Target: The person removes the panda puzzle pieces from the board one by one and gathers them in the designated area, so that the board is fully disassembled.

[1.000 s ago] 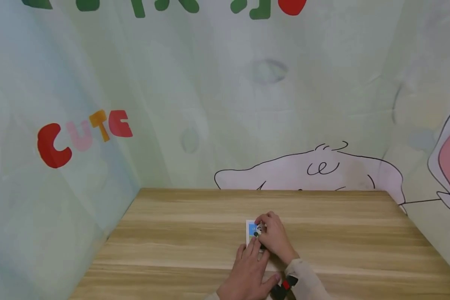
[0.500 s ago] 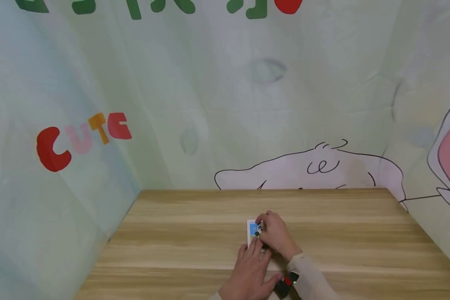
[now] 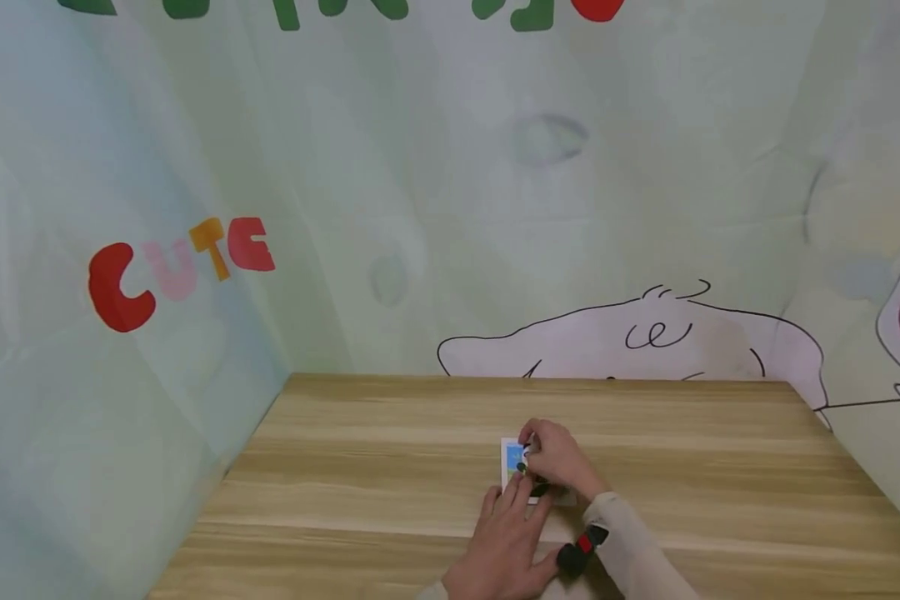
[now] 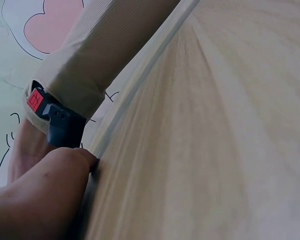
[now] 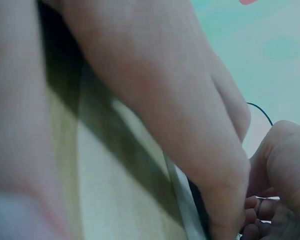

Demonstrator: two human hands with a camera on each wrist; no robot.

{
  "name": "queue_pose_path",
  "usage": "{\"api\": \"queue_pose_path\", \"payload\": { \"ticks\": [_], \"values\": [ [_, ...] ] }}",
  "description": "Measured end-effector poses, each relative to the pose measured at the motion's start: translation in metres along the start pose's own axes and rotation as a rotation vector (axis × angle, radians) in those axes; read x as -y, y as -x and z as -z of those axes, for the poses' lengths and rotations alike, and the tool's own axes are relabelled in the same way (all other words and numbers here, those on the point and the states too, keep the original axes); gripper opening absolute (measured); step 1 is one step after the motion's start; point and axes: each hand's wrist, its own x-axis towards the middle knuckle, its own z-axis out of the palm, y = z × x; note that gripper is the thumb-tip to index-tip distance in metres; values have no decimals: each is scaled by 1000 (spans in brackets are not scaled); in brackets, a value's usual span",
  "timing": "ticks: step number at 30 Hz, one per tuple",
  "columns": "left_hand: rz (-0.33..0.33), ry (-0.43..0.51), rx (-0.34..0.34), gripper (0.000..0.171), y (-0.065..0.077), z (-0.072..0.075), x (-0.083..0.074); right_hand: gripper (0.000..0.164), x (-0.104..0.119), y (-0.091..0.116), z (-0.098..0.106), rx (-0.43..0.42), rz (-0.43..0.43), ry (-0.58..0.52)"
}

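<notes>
Card (image 3: 512, 452) with a white border and blue picture lies on the wooden table (image 3: 375, 467), partly hidden by your hands. Your right hand (image 3: 559, 457) curls its fingers and thumb over a panda figure (image 3: 522, 467) on it and seems to pinch it, while your left hand (image 3: 502, 537) spreads nearly straight fingers at the card's near edge. Both should be light; the card is probably stiff and apt to slide, so steady it by the border and hold the figure by its sides.
</notes>
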Motion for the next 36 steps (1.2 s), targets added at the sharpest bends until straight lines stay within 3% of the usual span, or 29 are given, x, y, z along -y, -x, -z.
{"api": "queue_pose_path", "payload": {
  "ticks": [9, 17, 23, 30, 36],
  "values": [
    [-10, -36, -26, 76, -1, -2, -2, 23, -7, 1, 8, 31, -57, -147],
    [-22, -71, -74, 72, -1, -1, -1, 7, -5, 2, 8, -18, -127, -204],
    [-18, -108, -103, 70, -1, -3, 0, 5, -2, 3, 1, -108, -100, -234],
    [-12, -35, -58, 70, -3, -3, 1, 3, -6, 4, -4, -174, -103, -342],
    [2, 38, -84, 69, -4, -4, 0, 17, -19, 8, 14, -235, -161, -513]
  ]
}}
